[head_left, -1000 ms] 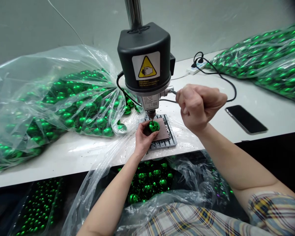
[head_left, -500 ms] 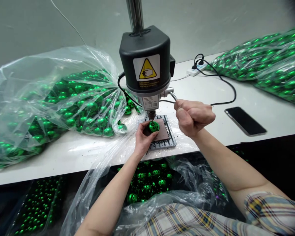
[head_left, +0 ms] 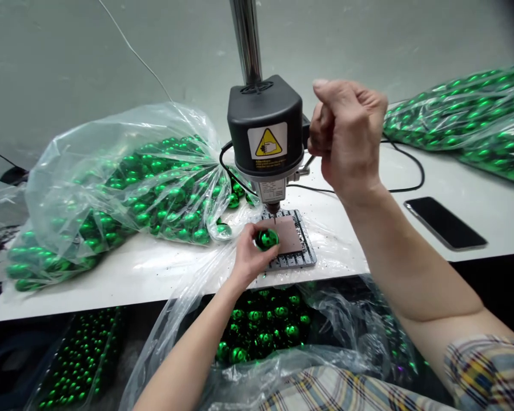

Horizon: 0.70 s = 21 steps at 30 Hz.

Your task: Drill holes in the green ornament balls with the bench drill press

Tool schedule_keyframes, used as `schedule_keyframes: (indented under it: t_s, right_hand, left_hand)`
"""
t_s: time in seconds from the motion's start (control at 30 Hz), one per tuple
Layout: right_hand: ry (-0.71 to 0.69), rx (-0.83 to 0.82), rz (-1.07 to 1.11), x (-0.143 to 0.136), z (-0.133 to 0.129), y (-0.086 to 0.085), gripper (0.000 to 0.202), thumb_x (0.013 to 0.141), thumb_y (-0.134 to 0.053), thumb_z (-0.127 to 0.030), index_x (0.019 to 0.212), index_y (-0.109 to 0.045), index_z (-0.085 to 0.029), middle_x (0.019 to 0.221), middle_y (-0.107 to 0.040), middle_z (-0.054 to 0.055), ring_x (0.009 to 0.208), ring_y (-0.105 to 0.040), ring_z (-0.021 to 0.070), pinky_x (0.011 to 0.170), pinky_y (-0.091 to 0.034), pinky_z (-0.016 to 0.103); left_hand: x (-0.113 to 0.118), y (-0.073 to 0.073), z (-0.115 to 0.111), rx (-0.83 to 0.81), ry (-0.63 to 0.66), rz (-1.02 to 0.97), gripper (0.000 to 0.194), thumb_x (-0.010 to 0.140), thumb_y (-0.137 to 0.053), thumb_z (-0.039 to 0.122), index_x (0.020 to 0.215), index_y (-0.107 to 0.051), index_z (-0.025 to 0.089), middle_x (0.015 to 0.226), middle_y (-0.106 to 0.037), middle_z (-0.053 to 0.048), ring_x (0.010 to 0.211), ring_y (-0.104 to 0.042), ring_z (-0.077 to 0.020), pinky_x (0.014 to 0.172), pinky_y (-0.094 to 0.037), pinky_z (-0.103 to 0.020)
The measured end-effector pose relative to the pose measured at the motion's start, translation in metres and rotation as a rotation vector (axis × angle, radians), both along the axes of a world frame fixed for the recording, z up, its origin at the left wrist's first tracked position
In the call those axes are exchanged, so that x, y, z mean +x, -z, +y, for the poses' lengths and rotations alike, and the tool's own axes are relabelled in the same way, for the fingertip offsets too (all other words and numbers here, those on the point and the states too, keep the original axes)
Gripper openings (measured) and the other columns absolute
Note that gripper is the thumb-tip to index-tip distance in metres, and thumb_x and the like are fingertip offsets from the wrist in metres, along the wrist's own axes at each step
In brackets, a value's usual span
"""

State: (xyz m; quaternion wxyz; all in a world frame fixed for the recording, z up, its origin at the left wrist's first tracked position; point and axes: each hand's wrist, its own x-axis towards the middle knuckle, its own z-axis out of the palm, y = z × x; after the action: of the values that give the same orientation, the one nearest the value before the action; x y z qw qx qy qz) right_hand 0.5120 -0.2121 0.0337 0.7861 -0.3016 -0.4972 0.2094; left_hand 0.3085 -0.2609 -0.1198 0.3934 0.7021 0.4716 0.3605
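Between the thumb and fingers of my left hand (head_left: 251, 251) is a shiny green ball (head_left: 267, 239), gripped at the left side of a pinkish-brown pad (head_left: 290, 235). The pad lies on the grooved metal base (head_left: 310, 258) of a small black drill press (head_left: 265, 108). Its chuck and thin bit (head_left: 274, 212) point down just above and behind the ball. My right hand (head_left: 351, 131) is raised beside the motor housing, fingers curled round the feed lever (head_left: 309, 164), whose grip end is hidden inside the fist.
A clear bag of green balls (head_left: 167, 200) lies left of the press, another bag (head_left: 466, 120) at the back right. A phone (head_left: 445, 222) rests on the white table (head_left: 346, 240). Below the front edge, an open plastic-lined container holds green balls (head_left: 263, 325). Dark shavings dot the base.
My right hand has swung up with the lever, and the bit has risen from the ball. My left hand has drawn the ball toward me and tilted it. The camera view has shifted slightly.
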Motion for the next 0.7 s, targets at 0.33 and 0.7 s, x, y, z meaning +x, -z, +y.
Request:
schedule_keyframes:
  t_s: [0.33, 0.7]
  right_hand:
    - [0.01, 0.034, 0.099, -0.01, -0.007, -0.002, 0.055, 0.086, -0.078, -0.039, 0.048, -0.043, -0.022, 0.04, -0.037, -0.007, 0.031, -0.025, 0.0053, 0.03, -0.013, 0.028]
    - [-0.043, 0.069, 0.108, -0.009, -0.009, -0.002, 0.05, 0.091, -0.072, -0.025, 0.049, -0.045, -0.019, 0.041, -0.04, -0.008, 0.032, -0.029, 0.0028, 0.03, -0.018, 0.023]
  left_hand:
    - [-0.017, -0.018, 0.118, 0.189, -0.026, 0.887, 0.039, 0.088, -0.045, 0.0, 0.121, -0.062, 0.015, 0.127, -0.063, -0.018, 0.119, -0.059, -0.0299, 0.097, -0.048, -0.042]
    - [-0.028, -0.009, 0.14, -0.096, -0.029, 0.046, 0.042, 0.085, -0.066, 0.034, 0.124, -0.057, 0.02, 0.117, -0.065, -0.011, 0.106, -0.066, -0.0267, 0.099, -0.054, -0.048]
